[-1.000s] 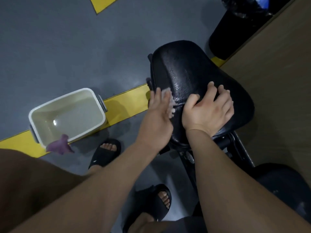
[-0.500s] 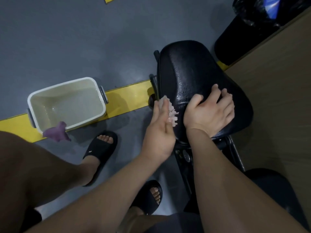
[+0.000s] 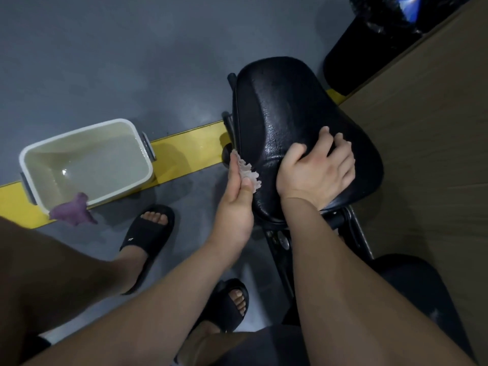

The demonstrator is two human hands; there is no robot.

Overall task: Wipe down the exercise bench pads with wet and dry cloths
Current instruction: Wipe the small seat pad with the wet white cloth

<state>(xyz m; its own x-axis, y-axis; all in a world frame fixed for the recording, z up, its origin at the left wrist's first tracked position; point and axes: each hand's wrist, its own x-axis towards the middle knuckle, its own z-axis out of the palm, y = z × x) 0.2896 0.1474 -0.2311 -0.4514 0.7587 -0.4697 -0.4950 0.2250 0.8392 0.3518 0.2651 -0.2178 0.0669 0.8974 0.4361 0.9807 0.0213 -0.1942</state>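
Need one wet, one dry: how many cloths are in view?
2. A pale cloth is pinched in the left hand against the left edge of the bench pad; a purple cloth hangs over the near corner of the white bin. Others may be hidden.

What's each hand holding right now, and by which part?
The left hand pinches the pale cloth along one side, thumb against fingers, its ragged edge free beside the bench pad. The right hand holds nothing; it rests on the pad.

Glossy, wet-looking black vinyl pad, fluffy pale cloth, smooth cream plastic tub
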